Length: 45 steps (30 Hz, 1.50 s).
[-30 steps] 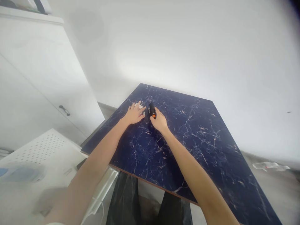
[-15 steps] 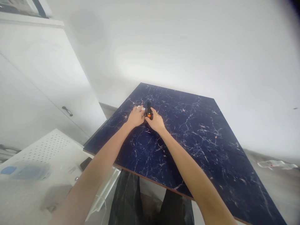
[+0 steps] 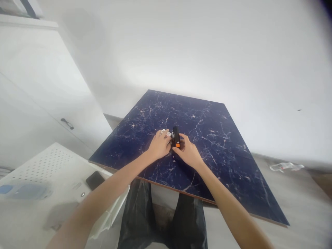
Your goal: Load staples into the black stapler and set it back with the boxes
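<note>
My left hand point(image 3: 159, 145) is closed over a small white item point(image 3: 166, 132) with red marks, which shows just past its fingertips. Beside it, my right hand point(image 3: 188, 151) has its thumb and fingers curled round the near end of a narrow black object point(image 3: 175, 135) with an orange patch. Its far end points away from me; its exact kind is too small to make out. The two hands almost meet over the dark blue marble-patterned tabletop point(image 3: 207, 138). My fingers hide the lower part of both things.
To the left stands a white surface point(image 3: 23, 214) with a patch of holes, carrying a black phone point(image 3: 94, 180) and a clear plastic bottle point(image 3: 31, 191). A white cabinet point(image 3: 38, 86) rises behind it. Crumpled clear plastic point(image 3: 286, 167) lies on the floor at right.
The view has shifted, so the table's outline sits further left. Both hands and the black object are lower and further right in the picture, nearer the table's front edge.
</note>
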Tool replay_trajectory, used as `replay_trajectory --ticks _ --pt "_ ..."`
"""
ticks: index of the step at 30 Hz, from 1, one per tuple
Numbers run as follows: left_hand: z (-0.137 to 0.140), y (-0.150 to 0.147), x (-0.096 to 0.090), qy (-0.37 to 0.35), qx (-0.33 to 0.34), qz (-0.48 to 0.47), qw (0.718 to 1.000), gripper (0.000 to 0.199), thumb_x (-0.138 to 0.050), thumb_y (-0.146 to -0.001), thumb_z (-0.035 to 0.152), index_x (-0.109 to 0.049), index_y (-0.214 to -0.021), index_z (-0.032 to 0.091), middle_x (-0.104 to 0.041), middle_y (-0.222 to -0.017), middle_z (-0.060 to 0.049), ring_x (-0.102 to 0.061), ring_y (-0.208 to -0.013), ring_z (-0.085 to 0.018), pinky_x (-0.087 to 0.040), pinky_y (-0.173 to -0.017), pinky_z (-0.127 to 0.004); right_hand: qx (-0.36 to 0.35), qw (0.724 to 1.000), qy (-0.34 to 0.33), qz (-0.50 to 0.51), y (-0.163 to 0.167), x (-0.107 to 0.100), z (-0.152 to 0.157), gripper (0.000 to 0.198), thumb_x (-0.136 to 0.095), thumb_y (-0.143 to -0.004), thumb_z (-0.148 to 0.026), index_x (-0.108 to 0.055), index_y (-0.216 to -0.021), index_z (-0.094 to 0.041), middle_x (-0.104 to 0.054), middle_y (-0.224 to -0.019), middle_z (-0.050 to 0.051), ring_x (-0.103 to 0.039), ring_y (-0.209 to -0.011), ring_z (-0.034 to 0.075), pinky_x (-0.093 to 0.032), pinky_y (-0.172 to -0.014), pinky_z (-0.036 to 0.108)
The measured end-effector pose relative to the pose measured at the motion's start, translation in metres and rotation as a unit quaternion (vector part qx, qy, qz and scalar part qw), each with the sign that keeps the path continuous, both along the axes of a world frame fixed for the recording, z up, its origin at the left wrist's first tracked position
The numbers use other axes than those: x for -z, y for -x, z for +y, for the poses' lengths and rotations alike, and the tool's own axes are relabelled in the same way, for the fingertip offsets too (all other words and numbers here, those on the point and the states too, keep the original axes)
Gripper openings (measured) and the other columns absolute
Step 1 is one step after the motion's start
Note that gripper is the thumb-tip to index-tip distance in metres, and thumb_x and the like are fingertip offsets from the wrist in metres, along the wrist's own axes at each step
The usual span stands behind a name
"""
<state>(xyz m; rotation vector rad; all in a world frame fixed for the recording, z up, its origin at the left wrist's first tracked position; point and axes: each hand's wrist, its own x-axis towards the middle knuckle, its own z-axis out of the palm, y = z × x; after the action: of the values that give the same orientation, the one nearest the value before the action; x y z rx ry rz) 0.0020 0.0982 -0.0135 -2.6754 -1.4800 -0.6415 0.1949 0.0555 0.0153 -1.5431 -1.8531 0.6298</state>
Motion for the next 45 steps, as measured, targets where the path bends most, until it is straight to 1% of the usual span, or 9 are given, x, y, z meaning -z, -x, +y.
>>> replay_trajectory --ticks 5,16,21,24,28,31,33,38,45 --pt "-0.014 -0.014 -0.008 -0.006 -0.002 -0.01 1.0 0.039 -0.059 -0.095 0.034 -0.068 -0.131 0.022 -0.044 -0.161 -0.013 -0.032 -0.15 -0.042 -0.034 -0.119 -0.064 0.056 0.998 -0.003 -0.031 -0.038 0.003 -0.036 0.06 -0.069 -0.084 -0.029 -0.051 -0.142 -0.03 -0.075 -0.12 0.006 -0.076 -0.094 0.025 -0.059 -0.092 0.045" --pt "0.003 0.013 -0.018 0.009 0.014 0.045 0.999 0.05 -0.055 -0.099 0.04 -0.059 -0.146 0.023 -0.035 -0.166 -0.013 -0.027 -0.154 -0.043 -0.029 -0.123 -0.063 0.088 0.994 -0.024 -0.057 -0.075 0.003 -0.042 0.036 -0.063 -0.09 -0.029 -0.068 -0.125 -0.028 -0.077 -0.113 0.006 -0.076 -0.093 0.025 -0.059 -0.09 0.042" --pt "-0.017 -0.012 -0.025 -0.014 0.094 -0.003 0.996 0.036 -0.052 -0.101 0.03 -0.068 -0.132 0.019 -0.059 -0.147 -0.013 -0.043 -0.145 -0.035 -0.034 -0.122 -0.058 0.05 0.998 -0.005 -0.031 -0.097 -0.003 -0.043 0.035 -0.062 -0.091 -0.027 -0.068 -0.125 -0.028 -0.076 -0.115 0.007 -0.075 -0.101 0.026 -0.059 -0.094 0.044" --pt "-0.045 -0.044 -0.024 0.036 0.057 -0.119 0.991 0.037 -0.047 -0.104 0.029 -0.064 -0.135 0.021 -0.072 -0.121 -0.012 -0.061 -0.124 -0.03 -0.05 -0.109 -0.052 0.044 0.998 0.002 -0.032 -0.09 -0.006 -0.05 0.031 -0.068 -0.088 -0.031 -0.07 -0.118 -0.028 -0.077 -0.108 0.006 -0.075 -0.095 0.026 -0.06 -0.089 0.043" --pt "-0.072 -0.068 -0.016 0.087 0.034 -0.192 0.977 0.055 -0.056 -0.1 0.039 -0.047 -0.151 0.021 -0.067 -0.132 -0.014 -0.064 -0.121 -0.031 -0.054 -0.104 -0.049 0.019 1.0 0.008 -0.001 -0.058 -0.006 -0.07 0.031 -0.068 -0.087 -0.029 -0.069 -0.118 -0.028 -0.076 -0.107 0.006 -0.074 -0.09 0.025 -0.062 -0.084 0.041" --pt "-0.072 -0.059 -0.014 0.104 0.019 -0.188 0.976 0.059 -0.065 -0.095 0.034 -0.047 -0.15 0.022 -0.066 -0.136 -0.013 -0.064 -0.125 -0.031 -0.054 -0.106 -0.047 -0.064 0.997 0.021 0.048 -0.047 -0.007 -0.075 0.033 -0.063 -0.089 -0.023 -0.07 -0.121 -0.029 -0.076 -0.113 0.005 -0.074 -0.095 0.022 -0.061 -0.087 0.038" --pt "-0.067 -0.042 -0.017 0.118 0.023 -0.177 0.977 0.053 -0.067 -0.092 0.028 -0.054 -0.143 0.023 -0.068 -0.135 -0.01 -0.066 -0.123 -0.029 -0.054 -0.106 -0.044 -0.083 0.995 0.014 0.057 -0.055 -0.008 -0.064 0.029 -0.06 -0.091 -0.022 -0.072 -0.117 -0.029 -0.077 -0.112 0.004 -0.074 -0.095 0.021 -0.061 -0.089 0.037" --pt "-0.059 0.012 -0.025 0.131 0.047 -0.153 0.978 0.039 -0.067 -0.095 0.033 -0.064 -0.134 0.028 -0.074 -0.126 -0.005 -0.072 -0.111 -0.026 -0.057 -0.1 -0.04 0.03 0.997 -0.07 -0.032 -0.083 -0.006 0.004 0.027 -0.055 -0.094 -0.019 -0.076 -0.11 -0.025 -0.078 -0.108 0.005 -0.073 -0.099 0.023 -0.056 -0.096 0.041" --pt "-0.054 0.055 -0.017 0.08 -0.005 -0.179 0.981 0.032 -0.067 -0.095 0.044 -0.069 -0.123 0.028 -0.076 -0.12 -0.003 -0.073 -0.109 -0.026 -0.057 -0.098 -0.039 -0.275 0.952 -0.062 -0.117 -0.045 -0.005 0.07 0.036 -0.06 -0.094 -0.017 -0.074 -0.125 -0.028 -0.068 -0.139 0.004 -0.061 -0.131 0.024 -0.041 -0.114 0.045"
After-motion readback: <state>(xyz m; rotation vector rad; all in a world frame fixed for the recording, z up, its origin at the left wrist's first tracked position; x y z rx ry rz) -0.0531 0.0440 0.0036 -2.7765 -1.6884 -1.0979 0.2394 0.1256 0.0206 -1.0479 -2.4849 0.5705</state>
